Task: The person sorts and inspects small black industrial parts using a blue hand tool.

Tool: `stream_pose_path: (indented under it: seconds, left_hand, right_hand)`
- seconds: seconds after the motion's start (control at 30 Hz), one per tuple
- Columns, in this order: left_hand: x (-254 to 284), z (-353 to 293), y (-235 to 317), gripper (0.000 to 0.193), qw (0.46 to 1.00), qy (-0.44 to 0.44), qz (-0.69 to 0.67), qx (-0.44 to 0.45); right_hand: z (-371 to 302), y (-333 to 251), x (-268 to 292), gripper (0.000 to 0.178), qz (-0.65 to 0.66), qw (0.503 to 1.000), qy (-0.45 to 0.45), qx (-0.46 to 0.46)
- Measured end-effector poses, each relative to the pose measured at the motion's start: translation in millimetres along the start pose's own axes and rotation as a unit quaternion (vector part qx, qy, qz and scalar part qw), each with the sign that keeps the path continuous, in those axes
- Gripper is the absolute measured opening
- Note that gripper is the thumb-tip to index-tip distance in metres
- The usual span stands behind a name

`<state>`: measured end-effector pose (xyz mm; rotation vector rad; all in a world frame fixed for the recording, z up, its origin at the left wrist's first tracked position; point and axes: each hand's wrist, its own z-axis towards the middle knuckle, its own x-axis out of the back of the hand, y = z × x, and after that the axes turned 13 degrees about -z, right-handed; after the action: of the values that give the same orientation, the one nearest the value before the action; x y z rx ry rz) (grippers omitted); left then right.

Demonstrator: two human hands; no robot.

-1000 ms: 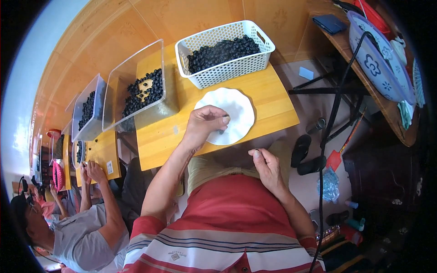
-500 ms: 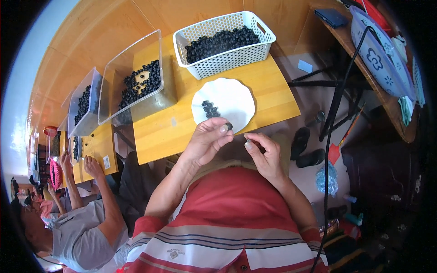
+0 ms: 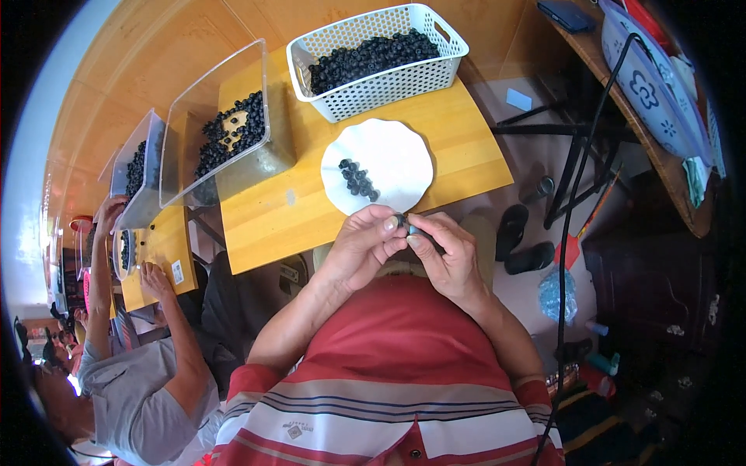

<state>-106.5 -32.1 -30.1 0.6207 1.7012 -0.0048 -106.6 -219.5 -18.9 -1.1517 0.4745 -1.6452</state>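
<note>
My left hand (image 3: 361,247) is closed, pinching a small dark round piece (image 3: 401,220) between thumb and fingers, just off the near edge of a white scalloped plate (image 3: 408,155). Meeting it at that piece is my right hand (image 3: 447,255), its thumb and forefinger pinched together. A tiny bluish-grey bit shows at the right fingertips, too small to name. Several more dark round pieces (image 3: 358,180) lie in a cluster on the left part of the plate.
Behind the plate stands a white perforated basket (image 3: 381,95) heaped with dark pieces. A clear plastic bin (image 3: 268,159) holds more on the yellow table (image 3: 268,252). At left, a co-worker in a grey shirt (image 3: 151,388) reaches over another table. A black cable (image 3: 567,233) hangs at right.
My right hand has moved left and up to meet the left hand, which has shifted slightly right. The co-worker's far hand has risen to a bin. The view has shifted slightly.
</note>
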Motion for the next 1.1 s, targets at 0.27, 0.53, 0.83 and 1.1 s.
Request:
stream_pose_path:
  seconds: [0.27, 0.53, 0.83, 1.1]
  left_hand:
    - [1.4, -4.2, -5.0, 0.012, 1.000, 0.001, -0.014, 0.001]
    - [0.1, -9.7, -8.9, 0.014, 1.000, 0.005, -0.006, 0.002]
    - [-4.8, -24.5, -13.5, 0.013, 0.995, -0.101, 0.021, 0.014]
    - [-2.5, -21.9, -11.5, 0.014, 0.999, -0.044, -0.006, 0.010]
  right_hand:
    - [-1.4, 0.0, -0.5, 0.025, 0.013, 1.000, 0.005, 0.011]
    - [-4.4, -0.7, -1.2, 0.024, 0.018, 1.000, 0.012, 0.015]
    - [-5.0, 6.4, 5.0, 0.022, 0.005, 0.991, 0.025, -0.129]
    - [-10.0, -3.6, 3.6, 0.023, 0.035, 0.999, -0.004, -0.013]
